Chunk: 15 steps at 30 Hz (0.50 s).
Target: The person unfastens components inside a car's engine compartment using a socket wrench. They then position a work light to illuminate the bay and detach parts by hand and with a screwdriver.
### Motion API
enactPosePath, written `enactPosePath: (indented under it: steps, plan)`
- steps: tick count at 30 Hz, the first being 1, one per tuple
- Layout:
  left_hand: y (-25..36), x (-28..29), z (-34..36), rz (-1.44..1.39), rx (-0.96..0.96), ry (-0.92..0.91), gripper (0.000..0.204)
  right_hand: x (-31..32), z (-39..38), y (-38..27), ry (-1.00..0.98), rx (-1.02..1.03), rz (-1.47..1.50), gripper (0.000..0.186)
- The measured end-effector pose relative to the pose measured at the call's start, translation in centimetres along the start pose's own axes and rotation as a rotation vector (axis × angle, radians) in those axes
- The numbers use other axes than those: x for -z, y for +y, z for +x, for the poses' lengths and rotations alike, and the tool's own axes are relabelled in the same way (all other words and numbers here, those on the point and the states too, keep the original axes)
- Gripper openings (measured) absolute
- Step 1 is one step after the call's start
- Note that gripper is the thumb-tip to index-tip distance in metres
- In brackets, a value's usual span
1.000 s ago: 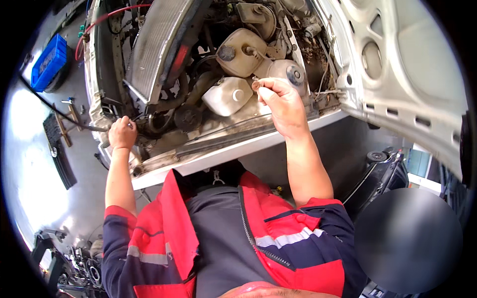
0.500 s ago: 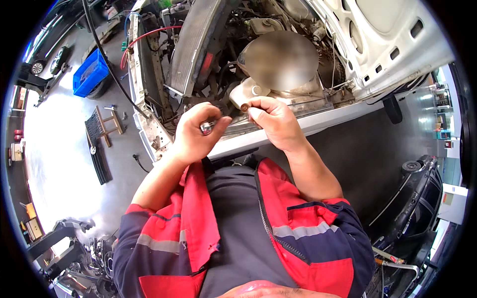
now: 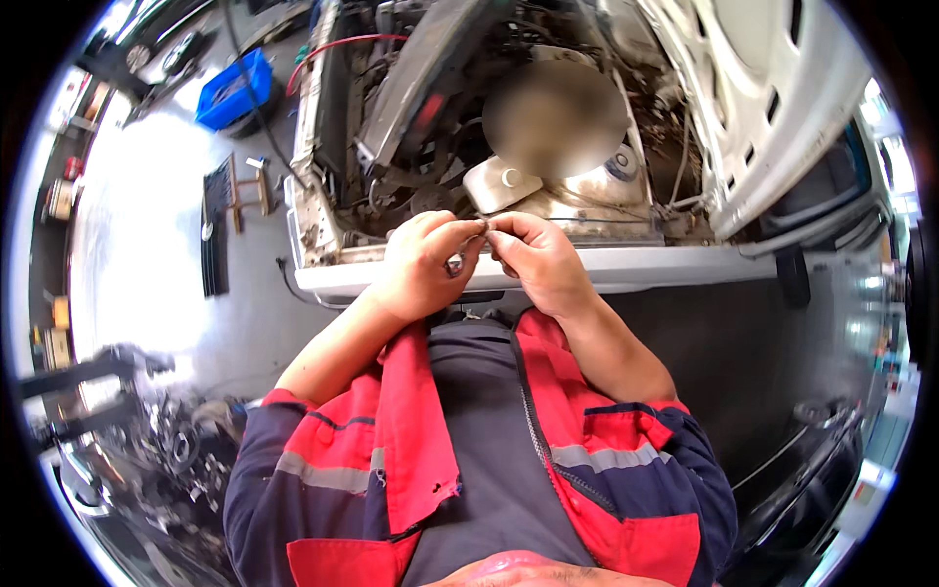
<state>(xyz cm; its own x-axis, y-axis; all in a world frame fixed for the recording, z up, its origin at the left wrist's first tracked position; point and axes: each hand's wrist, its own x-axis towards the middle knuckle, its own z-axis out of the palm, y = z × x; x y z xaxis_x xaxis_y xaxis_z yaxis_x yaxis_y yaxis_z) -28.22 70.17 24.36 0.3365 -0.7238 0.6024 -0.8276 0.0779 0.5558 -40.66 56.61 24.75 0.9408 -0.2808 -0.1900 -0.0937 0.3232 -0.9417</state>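
My left hand [image 3: 424,262] is curled around a shiny metal piece [image 3: 454,263], its fingertips touching those of my right hand [image 3: 541,262]. Between them is a small dark fitting [image 3: 486,226], pinched by my right hand and too small to make out clearly. Both hands are in front of my chest, over the white front body edge [image 3: 636,269] of the open engine bay. Beyond them sits a white plastic reservoir [image 3: 502,184]; a round blurred patch hides the parts behind it.
The raised white hood [image 3: 753,117] is at the right. On the left floor are a blue crate [image 3: 235,90] and a wooden frame [image 3: 252,192]. A hanging hose crosses at upper left. Machinery parts [image 3: 176,450] fill the lower left; a dark car [image 3: 802,499] stands lower right.
My left hand has come from the left body edge to meet my right hand, which has moved down. The metal piece has appeared in my left fingers. The view has also shifted.
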Motion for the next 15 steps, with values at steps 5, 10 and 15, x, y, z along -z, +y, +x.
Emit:
enactPosePath:
  steps: [5,10,15]
  plan:
    - [1.3,-1.0,-2.0,0.093,0.061,0.040,0.022,1.0,-0.3,0.5,-0.030,-0.177,0.037,0.016]
    - [1.7,-0.6,-4.8,0.149,0.252,0.107,0.018,-0.4,1.4,1.7,-0.144,-0.315,0.092,0.016]
    - [0.6,0.8,-7.5,0.050,0.496,0.215,0.012,-4.3,3.6,2.1,-0.166,-0.422,-0.008,0.013]
